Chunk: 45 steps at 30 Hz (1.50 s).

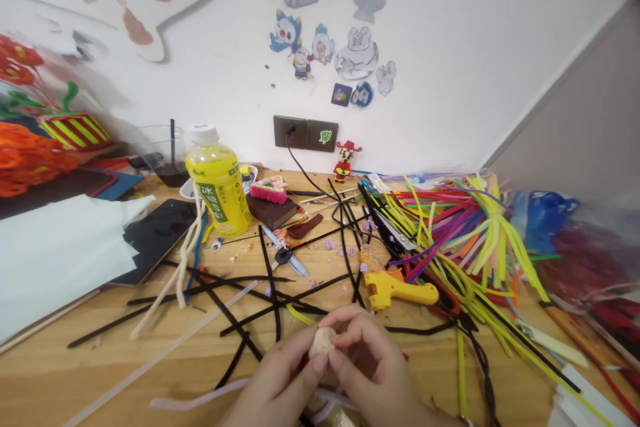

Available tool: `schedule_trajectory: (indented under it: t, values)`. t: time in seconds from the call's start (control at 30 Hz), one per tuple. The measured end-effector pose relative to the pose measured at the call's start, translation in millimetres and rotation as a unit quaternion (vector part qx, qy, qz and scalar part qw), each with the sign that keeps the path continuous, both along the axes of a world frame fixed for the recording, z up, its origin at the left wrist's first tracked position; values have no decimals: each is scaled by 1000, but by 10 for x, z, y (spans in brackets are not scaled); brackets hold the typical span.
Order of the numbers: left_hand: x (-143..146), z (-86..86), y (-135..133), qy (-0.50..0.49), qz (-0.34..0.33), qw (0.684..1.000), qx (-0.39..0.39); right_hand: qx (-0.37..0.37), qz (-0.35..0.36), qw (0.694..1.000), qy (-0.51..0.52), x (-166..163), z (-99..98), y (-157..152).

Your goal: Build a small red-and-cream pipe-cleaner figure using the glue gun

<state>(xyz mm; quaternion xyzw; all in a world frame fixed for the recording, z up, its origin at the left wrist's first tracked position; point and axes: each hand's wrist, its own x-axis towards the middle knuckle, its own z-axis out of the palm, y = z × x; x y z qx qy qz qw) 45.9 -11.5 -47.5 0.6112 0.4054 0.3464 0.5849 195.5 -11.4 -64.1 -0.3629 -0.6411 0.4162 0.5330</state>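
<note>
Near the front of the wooden table, my left hand (283,373) and my right hand (377,367) meet around a small beige rounded lump (323,341). The thumbs and fingertips of both hands pinch it; whether it is clay or fuzzy stem I cannot make out. Something red shows partly behind the fingers. Under the hands lies a pale lilac strip (200,398), partly covered. Black pipe cleaners (230,317) criss-cross the table just beyond. A yellow glue gun (395,288) lies behind my right hand.
On the left stand a yellow drink bottle (220,190) and a cup of dark liquid (170,170), beside white paper (60,260) and a black tablet (160,240). Scissors (397,233) and bundled coloured pipe cleaners (480,233) crowd the right. A cable runs from the wall socket (290,131).
</note>
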Motion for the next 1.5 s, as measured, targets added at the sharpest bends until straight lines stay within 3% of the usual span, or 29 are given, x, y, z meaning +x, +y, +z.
schedule_trajectory:
  t: [0.3,0.5,0.63,0.83,1.1,1.5]
  values:
    - [-14,42,14,14,-11,999,29,1,-3,1000,-4,15,-42,4]
    - [29,112,-57,20,46,999,21,2,-5,1000,-3,5,-54,2]
    - [72,135,-58,21,47,999,12,12,-6,1000,-10,10,-53,0]
    - [73,132,-69,18,55,998,6,15,-7,1000,-11,8,-37,4]
    - [34,-1,-72,84,68,994,20,16,-9,1000,-23,2,-33,-2]
    - [53,59,-63,69,71,994,50,57,-22,998,-28,-13,-7,13]
